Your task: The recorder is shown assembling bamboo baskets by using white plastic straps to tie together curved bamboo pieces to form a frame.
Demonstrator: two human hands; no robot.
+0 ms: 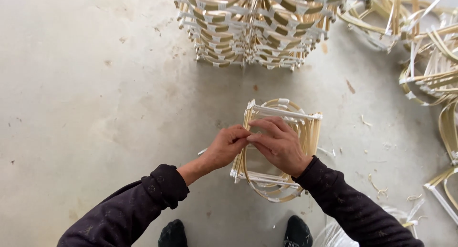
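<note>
Bare concrete floor [86,108] at left; the left hand [226,146], dark sleeve, reaches in with fingers closed in a pinch on the near-left edge of a small bamboo-strip frame [286,114], and the right hand [279,144] meets it fingertip to fingertip, fingers curled over the same edge, gripping the strips. The frame, pale hoops bound with white ties, stands on the floor under both hands, between the person's dark shoes [172,233] below and a tall stack of like frames [257,27] above. Farther right lie loose bamboo hoops and strips [434,70] in a scatter.
</note>
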